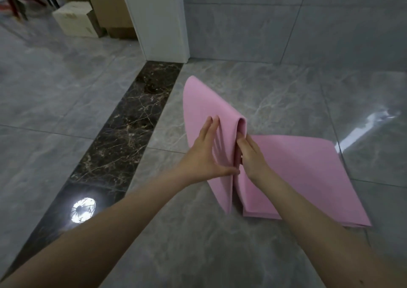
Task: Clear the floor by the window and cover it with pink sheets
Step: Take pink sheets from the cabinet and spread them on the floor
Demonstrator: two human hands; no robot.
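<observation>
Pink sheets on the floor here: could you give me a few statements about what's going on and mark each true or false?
1. Both hands are on the pink sheets. True: the left hand and the right hand both touch them.
2. The sheets lie fully flat. False: one part is lifted and folded over at the top; the rest lies on the floor.
3. A dark marble strip runs left of the sheets. True.
4. The sheets lie on that strip. False: they lie on grey tile beside it.
5. Cardboard boxes stand at the far left. True.
</observation>
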